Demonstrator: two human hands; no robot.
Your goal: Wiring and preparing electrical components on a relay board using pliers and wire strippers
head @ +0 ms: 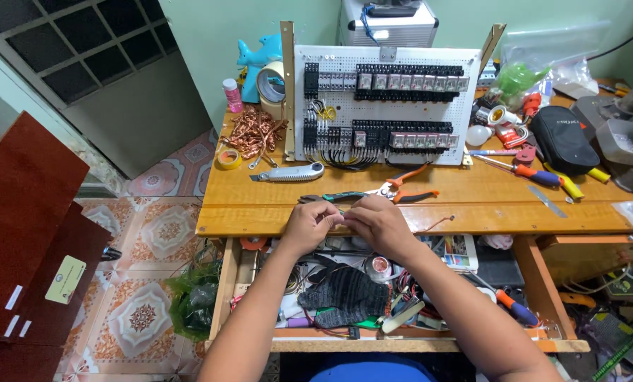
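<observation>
My left hand point(309, 225) and my right hand point(378, 221) meet at the front edge of the wooden workbench point(260, 216). Their fingertips pinch something small between them, too tiny to identify, perhaps a thin wire. Just behind the hands lie pliers with green-black handles point(338, 197) and a tool with orange handles point(408, 187). Further back stands a white perforated panel point(384, 106) carrying rows of black relays and terminal blocks with wiring.
A grey utility knife point(288, 172), yellow tape roll point(229, 158) and tangled copper wire point(253, 132) lie at the left. Screwdrivers point(529, 172), a black pouch point(560, 138) and a bulb point(478, 134) sit at the right. An open drawer point(373, 297) of clutter is below my arms.
</observation>
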